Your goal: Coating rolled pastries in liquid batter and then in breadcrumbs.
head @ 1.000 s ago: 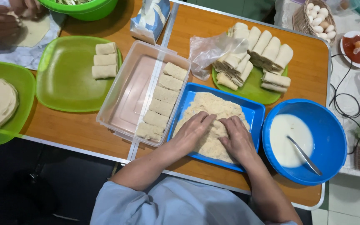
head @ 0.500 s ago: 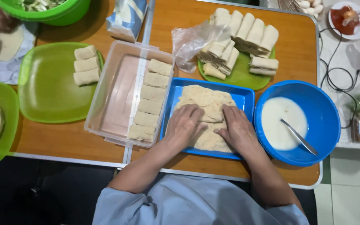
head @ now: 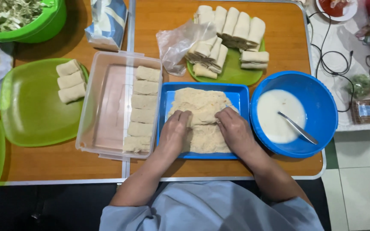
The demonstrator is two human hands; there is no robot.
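Breadcrumbs (head: pixel 202 102) fill the blue rectangular tray (head: pixel 240 92) at the centre of the wooden table (head: pixel 287 51), and both my hands are down in them. My left hand (head: pixel 174 130) and right hand (head: pixel 234 128) lie palms down, fingers curled around a crumb-covered roll (head: pixel 204 119) held between them, which sits in the middle of the tray. Left fingers press on its end at 9 o'clock, right fingers on its end at 3 o'clock. Both hands are closed loosely on it rather than flat.

At 9 o'clock of the tray, touching it, stands a clear plastic box (head: pixel 108 102). A column of coated rolls (head: pixel 141 109) runs along its right side; the left half shows bare bottom.

At 3 o'clock, just beside the tray, sits a round blue bowl (head: pixel 322 107) of white batter (head: pixel 277 113) with a metal spoon (head: pixel 297 127) leaning in it.

At 12 o'clock lies a green plate (head: pixel 236 72) stacked with pale uncoated rolls (head: pixel 232 30), and a crumpled clear plastic bag (head: pixel 178 42) lies against its left edge.

Far out at 9 o'clock, beyond the box, a square green plate (head: pixel 31 115) carries three rolls (head: pixel 70 80) at its upper right corner. At 10 o'clock a green bowl (head: pixel 43 28) holds shredded greens (head: pixel 11 13). A blue and white packet (head: pixel 108 21) lies at 11 o'clock. Black cables (head: pixel 335 60) loop on the white surface past the table's right edge.
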